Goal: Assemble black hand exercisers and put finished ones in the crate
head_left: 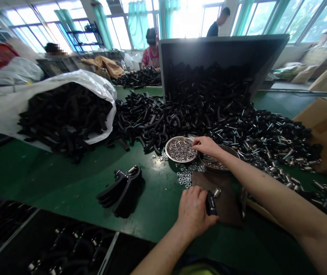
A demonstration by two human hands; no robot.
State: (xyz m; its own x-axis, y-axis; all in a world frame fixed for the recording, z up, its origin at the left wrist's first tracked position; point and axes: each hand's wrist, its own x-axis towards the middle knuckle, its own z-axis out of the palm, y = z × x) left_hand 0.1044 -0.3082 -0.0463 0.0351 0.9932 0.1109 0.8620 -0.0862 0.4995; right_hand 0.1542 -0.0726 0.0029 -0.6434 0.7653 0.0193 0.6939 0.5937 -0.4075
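At lower centre-right, a black piece (211, 205) is gripped by the left hand (193, 209), its visible length running up the frame, a coil spring (216, 192) by its top. Above, at centre, the right hand (205, 146) is placed beside a round dish (167, 154) of metal parts (181, 149); whether anything is pinched cannot be told.

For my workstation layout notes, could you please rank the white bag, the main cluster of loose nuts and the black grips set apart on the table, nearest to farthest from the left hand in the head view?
From the left hand:
1. Loose nuts: just beyond it, by the brown pad.
2. Black grips: to its left.
3. White bag: farther left and ahead.
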